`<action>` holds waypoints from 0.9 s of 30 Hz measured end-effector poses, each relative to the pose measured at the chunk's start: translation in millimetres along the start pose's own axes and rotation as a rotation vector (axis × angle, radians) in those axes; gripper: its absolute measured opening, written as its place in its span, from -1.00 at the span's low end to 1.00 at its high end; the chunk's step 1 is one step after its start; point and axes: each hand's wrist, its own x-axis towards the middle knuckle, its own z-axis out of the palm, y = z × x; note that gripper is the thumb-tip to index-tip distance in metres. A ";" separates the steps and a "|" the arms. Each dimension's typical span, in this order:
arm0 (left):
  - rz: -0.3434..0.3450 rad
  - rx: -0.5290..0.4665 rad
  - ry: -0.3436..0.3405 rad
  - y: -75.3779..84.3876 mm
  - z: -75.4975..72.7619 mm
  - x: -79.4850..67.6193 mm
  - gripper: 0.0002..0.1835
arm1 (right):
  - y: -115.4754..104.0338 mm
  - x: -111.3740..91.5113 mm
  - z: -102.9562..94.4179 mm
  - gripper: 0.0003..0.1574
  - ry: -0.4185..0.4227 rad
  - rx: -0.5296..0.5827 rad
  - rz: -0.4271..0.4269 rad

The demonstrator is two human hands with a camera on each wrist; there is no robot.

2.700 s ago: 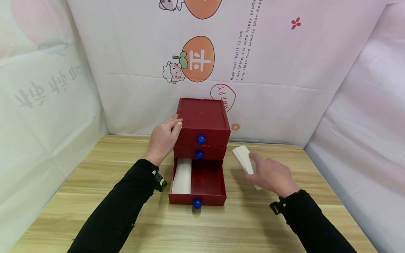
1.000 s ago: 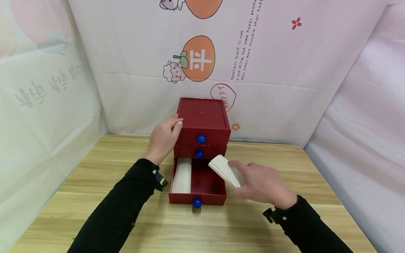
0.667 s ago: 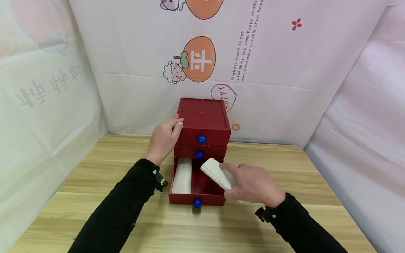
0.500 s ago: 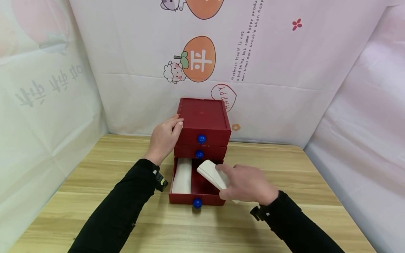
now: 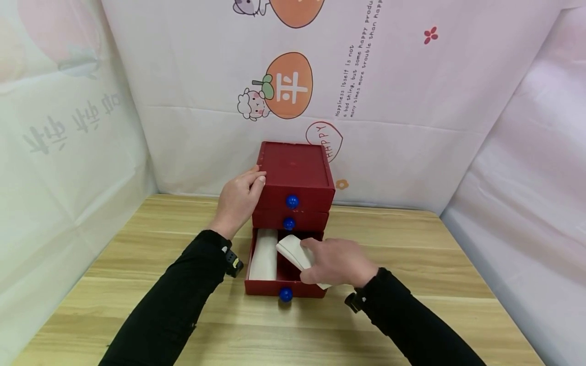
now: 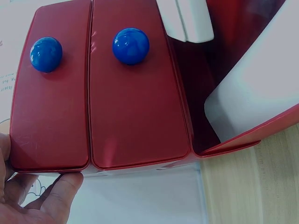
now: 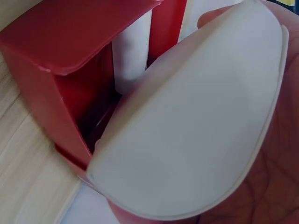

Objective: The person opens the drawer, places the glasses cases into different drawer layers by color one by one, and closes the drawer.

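Note:
A red drawer cabinet [image 5: 295, 165] with blue knobs stands against the back cloth. Its bottom drawer [image 5: 263, 287] is pulled out. My left hand [image 5: 237, 203] grips the cabinet's upper left edge; the left wrist view shows fingertips [image 6: 67, 184] against its side. A white case [image 5: 293, 250] with a rounded end and a seam is in my right hand [image 5: 336, 262], thumb and fingers on either side. It hangs tilted over the right part of the drawer. A second white, rounded long thing [image 5: 264, 254] lies along the drawer's left wall. The held case's far end fills the right wrist view [image 7: 187, 126].
Two closed drawers sit above the bottom one, with blue knobs [image 5: 292, 202] at the front. The wood-grain table [image 5: 220, 325] extends on both sides. White printed cloth [image 5: 389, 152] hangs behind and at the sides.
My right hand has carried the white case leftward from the table's right side to over the pulled-out drawer. My left hand has stayed on the cabinet.

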 end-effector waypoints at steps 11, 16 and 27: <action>-0.002 -0.010 -0.006 -1.3 0.4 -0.5 -0.50 | -9.8 18.3 3.4 -0.07 -0.080 0.048 0.041; -0.002 -0.014 -0.002 -0.5 0.3 -0.7 -0.49 | -13.4 24.1 5.1 -0.07 -0.098 0.039 0.052; -0.005 -0.012 -0.007 -0.7 -0.1 -0.1 -0.50 | -15.6 34.3 13.1 -0.31 -0.071 0.030 0.075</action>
